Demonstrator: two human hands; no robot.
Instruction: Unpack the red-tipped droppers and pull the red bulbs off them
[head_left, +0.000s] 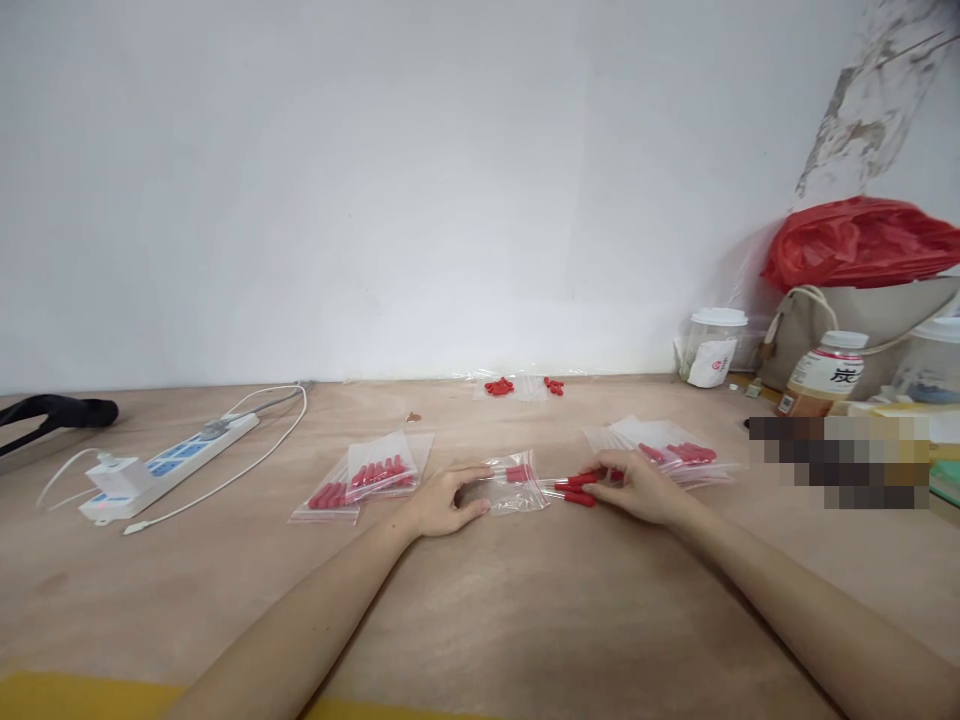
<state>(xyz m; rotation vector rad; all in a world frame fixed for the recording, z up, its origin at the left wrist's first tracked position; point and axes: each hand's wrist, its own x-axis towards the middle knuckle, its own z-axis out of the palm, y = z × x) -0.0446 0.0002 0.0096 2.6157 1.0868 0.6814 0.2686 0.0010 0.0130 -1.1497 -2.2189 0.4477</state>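
Note:
My left hand (444,500) grips the left end of a small clear zip bag (531,498), thumb below and fingers above. Inside the bag is a red-ended piece (517,473). My right hand (636,487) pinches several glass droppers with red rubber bulbs (579,498); their clear tubes point left, at the bag's right edge. Whether the tube tips are inside the bag I cannot tell. To the left of my left hand lie filled bags of red-bulbed droppers (379,472). More filled bags (686,453) are stacked just beyond my right hand.
Loose red bulbs (499,386) rest on clear plastic by the wall. On the left are a white power strip (169,470), a charging cable (259,465) and a black object (56,410). A lidded cup (712,348), a bottle (821,375) and a red plastic bag (862,245) stand right.

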